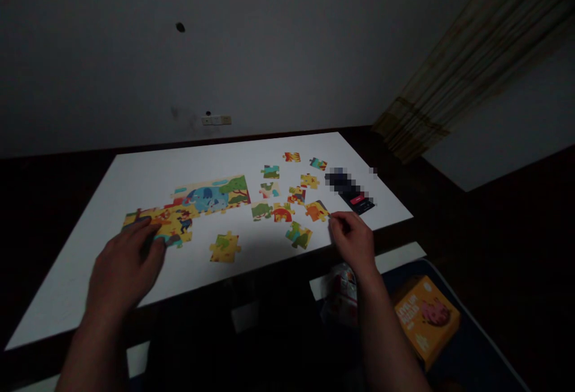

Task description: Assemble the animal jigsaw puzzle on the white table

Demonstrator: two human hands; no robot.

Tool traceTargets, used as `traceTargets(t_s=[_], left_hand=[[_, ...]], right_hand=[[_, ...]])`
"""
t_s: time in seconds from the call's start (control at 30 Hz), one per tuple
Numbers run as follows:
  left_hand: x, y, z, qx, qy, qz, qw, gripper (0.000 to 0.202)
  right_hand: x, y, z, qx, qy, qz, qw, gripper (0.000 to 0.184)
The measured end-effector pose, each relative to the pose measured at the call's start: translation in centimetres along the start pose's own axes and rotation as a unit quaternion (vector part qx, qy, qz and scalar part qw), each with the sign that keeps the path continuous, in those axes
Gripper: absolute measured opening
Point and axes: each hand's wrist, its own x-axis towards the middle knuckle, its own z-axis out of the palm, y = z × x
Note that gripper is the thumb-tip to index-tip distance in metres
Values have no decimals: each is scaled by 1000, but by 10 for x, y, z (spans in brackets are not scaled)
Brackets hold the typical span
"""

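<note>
A partly joined jigsaw [202, 203] lies on a white table [90, 242]. My left hand [123, 266] rests flat on its near left end, fingers stretched out on the yellow pieces. My right hand [353, 236] hovers at the table's near right edge with thumb and forefinger pinched at the corner of an orange loose piece [317, 210]. Several loose pieces are scattered about: a yellow-green one [224, 247] near the front, a green-blue one [299, 234] and a red one [283, 212] beside my right hand.
A dark flat object [357, 194] lies at the table's right side. Below the table's front edge an orange box [424, 317] and a pale bag [344, 293] sit on a dark surface. A striped curtain [467, 63] hangs at the right.
</note>
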Motion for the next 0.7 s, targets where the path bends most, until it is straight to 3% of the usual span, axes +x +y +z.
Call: traceTargets(t_s=[0.7], left_hand=[[0, 0, 2, 32, 4, 0, 999, 47]], right_hand=[[3, -1, 3, -22, -1, -9, 1000, 19]])
